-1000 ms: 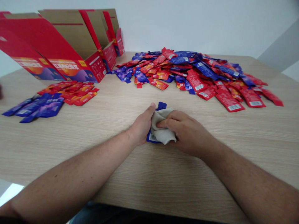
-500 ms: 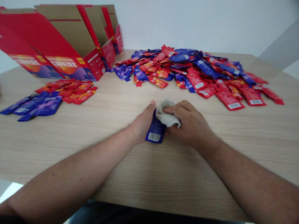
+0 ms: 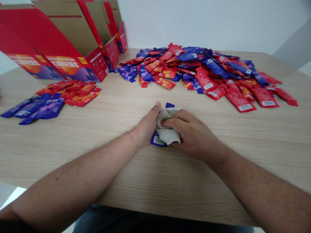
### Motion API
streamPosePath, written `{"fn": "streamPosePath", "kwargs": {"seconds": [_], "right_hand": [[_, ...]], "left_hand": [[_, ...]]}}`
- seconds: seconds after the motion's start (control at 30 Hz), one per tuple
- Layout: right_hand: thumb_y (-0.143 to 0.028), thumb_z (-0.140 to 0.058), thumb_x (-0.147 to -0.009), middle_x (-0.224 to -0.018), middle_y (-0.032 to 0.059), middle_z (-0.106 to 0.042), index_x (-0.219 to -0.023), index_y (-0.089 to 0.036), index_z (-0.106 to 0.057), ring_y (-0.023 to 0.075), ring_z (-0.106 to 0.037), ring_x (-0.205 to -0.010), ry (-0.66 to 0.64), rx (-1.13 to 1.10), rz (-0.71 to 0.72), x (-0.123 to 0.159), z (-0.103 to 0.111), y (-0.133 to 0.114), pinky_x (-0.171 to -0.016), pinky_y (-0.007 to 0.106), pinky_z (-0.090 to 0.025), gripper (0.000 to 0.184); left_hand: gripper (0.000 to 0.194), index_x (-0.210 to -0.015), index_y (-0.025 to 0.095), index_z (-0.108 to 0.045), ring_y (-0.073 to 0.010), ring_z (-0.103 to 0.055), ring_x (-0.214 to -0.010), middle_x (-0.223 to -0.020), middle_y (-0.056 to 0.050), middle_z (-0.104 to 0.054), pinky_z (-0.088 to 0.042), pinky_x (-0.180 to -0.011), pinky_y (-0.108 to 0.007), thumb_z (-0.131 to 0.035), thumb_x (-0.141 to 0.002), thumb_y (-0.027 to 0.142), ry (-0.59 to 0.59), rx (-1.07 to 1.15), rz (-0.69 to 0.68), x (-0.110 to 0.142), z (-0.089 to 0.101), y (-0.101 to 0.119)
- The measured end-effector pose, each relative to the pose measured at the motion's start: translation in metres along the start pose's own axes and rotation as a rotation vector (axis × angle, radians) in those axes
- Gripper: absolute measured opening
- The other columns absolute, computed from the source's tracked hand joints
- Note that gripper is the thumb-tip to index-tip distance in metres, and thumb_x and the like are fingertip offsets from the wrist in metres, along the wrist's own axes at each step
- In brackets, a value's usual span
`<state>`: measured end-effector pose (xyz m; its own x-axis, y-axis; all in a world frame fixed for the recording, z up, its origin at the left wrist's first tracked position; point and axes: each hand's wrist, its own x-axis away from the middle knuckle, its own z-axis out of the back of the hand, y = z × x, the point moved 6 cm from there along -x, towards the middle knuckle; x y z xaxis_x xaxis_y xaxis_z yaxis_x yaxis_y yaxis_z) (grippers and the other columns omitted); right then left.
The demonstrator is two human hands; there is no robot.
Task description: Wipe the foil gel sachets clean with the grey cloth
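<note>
My left hand [image 3: 148, 126] grips a dark blue sachet [image 3: 158, 140] by its left side, thumb up along the edge. The barcode at the sachet's lower end and its blue top tab show; the middle is covered. A crumpled off-white cloth [image 3: 167, 133] lies pressed over the sachet's face. My right hand [image 3: 191, 131] is closed on the cloth, with fingers pushed into its folds. Both hands are just above the middle of the table [image 3: 175, 181].
A wide heap of red and blue sachets [image 3: 170, 72] lies along the back. At left are a smaller group of red sachets [image 3: 81, 95] and several blue ones [image 3: 50, 108]. Open red cardboard boxes [image 3: 73, 64] stand behind them, near the wall [image 3: 206, 22].
My right hand has moved the cloth down and slightly left over the sachet, covering more of its lower part and baring the top tab. My left hand keeps its hold.
</note>
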<state>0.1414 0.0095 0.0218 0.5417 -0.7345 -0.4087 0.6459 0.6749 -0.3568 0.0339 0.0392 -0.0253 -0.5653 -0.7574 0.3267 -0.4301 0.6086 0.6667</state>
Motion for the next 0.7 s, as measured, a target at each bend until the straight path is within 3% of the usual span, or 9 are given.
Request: {"fn": "streamPosePath", "kwargs": {"seconds": [0.17, 0.37, 0.53, 0.7], "right_hand": [[-0.017, -0.072, -0.082, -0.107, 0.0135, -0.070, -0.121, -0.016, -0.074, 0.0298, -0.066, -0.100, 0.120, 0.049, -0.098, -0.001, 0.009, 0.010, -0.089, 0.044, -0.058, 0.039], [-0.019, -0.074, -0.083, -0.104, 0.0108, -0.069, -0.119, -0.017, -0.074, 0.0280, -0.066, -0.097, -0.039, -0.022, 0.050, -0.001, -0.001, -0.008, -0.087, 0.043, -0.058, 0.036], [-0.017, -0.074, -0.080, -0.111, 0.0139, -0.069, -0.123, -0.016, -0.074, 0.0293, -0.066, -0.101, 0.073, 0.032, -0.102, 0.000, 0.006, 0.004, -0.089, 0.044, -0.058, 0.042], [-0.020, -0.076, -0.083, -0.101, 0.0095, -0.069, -0.118, -0.017, -0.075, 0.0266, -0.066, -0.093, -0.100, -0.034, 0.060, 0.001, -0.004, -0.012, -0.084, 0.041, -0.057, 0.035]], "left_hand": [[0.068, -0.113, 0.012, -0.074, -0.0189, -0.066, -0.061, -0.080, -0.010, -0.073, -0.052, -0.062, -0.031, -0.029, -0.108, 0.064, 0.022, -0.050, -0.009, 0.000, 0.004, 0.000], [0.067, -0.088, 0.013, -0.070, -0.0140, -0.055, -0.047, -0.058, -0.002, -0.056, -0.044, -0.051, -0.026, -0.031, -0.108, 0.063, -0.002, 0.046, 0.048, 0.000, -0.001, -0.003], [0.065, -0.101, 0.013, -0.073, -0.0177, -0.067, -0.062, -0.070, -0.006, -0.068, -0.051, -0.060, -0.027, -0.028, -0.110, 0.058, 0.018, 0.040, -0.023, 0.000, -0.002, 0.002], [0.067, -0.102, 0.013, -0.073, -0.0187, -0.064, -0.056, -0.064, -0.005, -0.065, -0.051, -0.055, -0.028, -0.033, -0.106, 0.066, -0.022, 0.036, 0.046, 0.000, -0.001, -0.002]]}}
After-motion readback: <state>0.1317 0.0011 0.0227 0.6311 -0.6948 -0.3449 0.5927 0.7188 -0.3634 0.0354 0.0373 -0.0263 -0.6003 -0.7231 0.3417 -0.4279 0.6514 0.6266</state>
